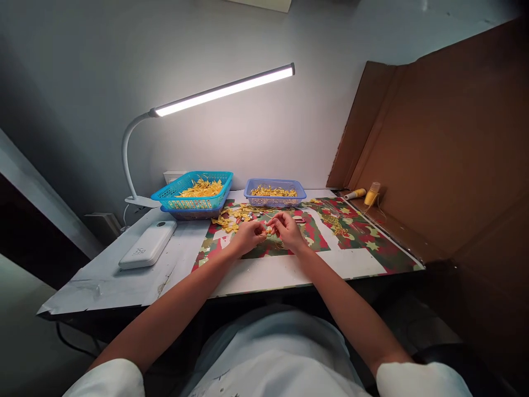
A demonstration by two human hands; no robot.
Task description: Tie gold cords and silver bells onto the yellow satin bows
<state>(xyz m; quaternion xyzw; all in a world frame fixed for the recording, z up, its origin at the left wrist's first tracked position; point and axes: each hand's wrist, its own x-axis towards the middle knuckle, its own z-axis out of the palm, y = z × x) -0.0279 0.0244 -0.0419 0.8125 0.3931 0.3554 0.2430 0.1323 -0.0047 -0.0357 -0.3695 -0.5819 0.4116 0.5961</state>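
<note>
My left hand (247,237) and my right hand (289,229) meet over the red, green and white patterned sheet (355,234) on the table. Both are closed in a pinch on one small yellow piece (269,229) held between their fingertips. Several loose yellow pieces (231,218) lie scattered just beyond my hands. Behind them stand a blue basket (194,196) and a purple basket (275,193), each holding a heap of the same yellow pieces.
A white desk lamp (223,91) arches over the table from the left. A white power bank (147,245) lies at the left. A brown cardboard wall (446,143) stands along the right, with yellow thread spools (367,193) at its foot.
</note>
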